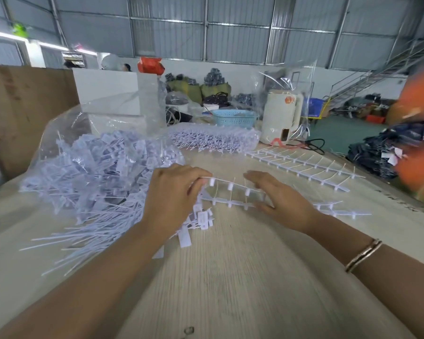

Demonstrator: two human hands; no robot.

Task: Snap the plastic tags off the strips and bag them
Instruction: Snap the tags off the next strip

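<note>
A white plastic strip (233, 195) with several small nubs lies bowed on the wooden table (230, 277) between my hands. My left hand (174, 201) grips its left end, fingers curled over the top rail. My right hand (279, 199) lies flat on its right end, fingers straight. A few loose white tags (196, 223) lie under my left hand. To the left, a clear plastic bag (91, 172) holds a big heap of snapped-off tags with long tails. A second bare strip (301, 165) lies behind my right hand.
A bundle of untouched tag strips (216, 138) in clear plastic lies at the back. Behind it stand a blue basket (233, 117) and a cream electric kettle (280, 116). Another strip piece (340, 209) lies to the right. A blurred orange shape (419, 133) is at the right edge.
</note>
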